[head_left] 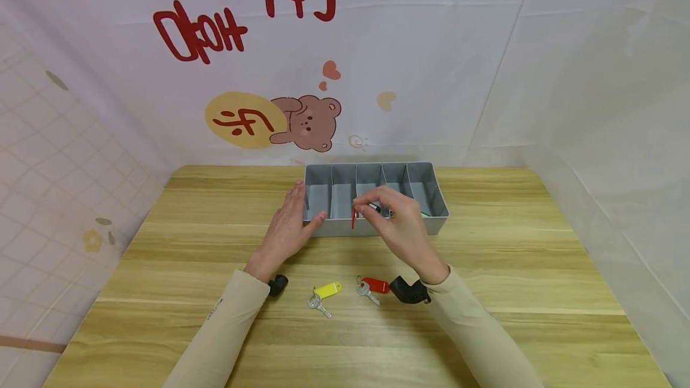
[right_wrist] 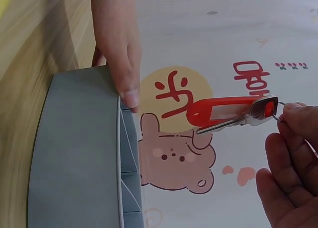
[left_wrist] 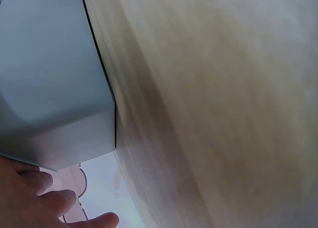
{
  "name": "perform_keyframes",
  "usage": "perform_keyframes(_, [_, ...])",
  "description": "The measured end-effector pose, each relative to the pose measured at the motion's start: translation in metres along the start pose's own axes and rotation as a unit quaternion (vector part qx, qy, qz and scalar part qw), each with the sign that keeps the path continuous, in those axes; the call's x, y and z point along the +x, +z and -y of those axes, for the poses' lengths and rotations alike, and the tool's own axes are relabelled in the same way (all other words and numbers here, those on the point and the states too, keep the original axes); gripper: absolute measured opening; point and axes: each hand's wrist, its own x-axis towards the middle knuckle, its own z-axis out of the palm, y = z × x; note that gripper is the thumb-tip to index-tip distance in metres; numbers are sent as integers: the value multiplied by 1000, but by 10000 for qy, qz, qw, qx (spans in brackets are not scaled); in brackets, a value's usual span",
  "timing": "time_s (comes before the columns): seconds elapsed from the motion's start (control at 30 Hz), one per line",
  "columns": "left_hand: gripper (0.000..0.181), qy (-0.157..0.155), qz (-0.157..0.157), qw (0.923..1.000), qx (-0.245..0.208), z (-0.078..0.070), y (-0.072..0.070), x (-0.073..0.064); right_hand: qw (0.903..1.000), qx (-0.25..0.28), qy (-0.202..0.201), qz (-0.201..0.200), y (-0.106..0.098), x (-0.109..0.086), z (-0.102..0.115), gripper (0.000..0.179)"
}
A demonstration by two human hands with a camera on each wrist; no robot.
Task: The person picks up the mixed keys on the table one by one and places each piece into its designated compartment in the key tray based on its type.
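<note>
I judge the red-tagged key to be light and hard to damage: stiff metal with a tag that looks like smooth, slightly slippery plastic, likely to swing loosely on its ring. The ring or the tag's broad face seems the best place to take hold. My right hand has a narrow pinch at that ring, so key and tag hang above the grey organizer, near its front rim; the organizer sits by the middle of the tabletop's far edge. My left hand grasps nothing: its fingers reach along the organizer's left end, thumb apart at the front left corner. A yellow-tagged key and a second red-tagged key lie closer to me.
</note>
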Motion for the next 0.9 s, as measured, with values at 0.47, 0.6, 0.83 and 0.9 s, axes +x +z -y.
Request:
perform_keyframes(0.47, [93,-2,13,10000,50,2,1,0,9985,-234,474,-112,25,19,-23,11])
perform_keyframes(0.6, [92,8,17,10000,51,2,1,1,9979,-330,522,-213,32,24,-33,9])
perform_keyframes(0.83, [92,60,-20,10000,63,2,1,1,9958,-452,717,-345,43,28,-50,8])
perform_keyframes(0.9, [92,62,-21,10000,60,2,1,1,9947,-482,843,-340,46,29,-54,8])
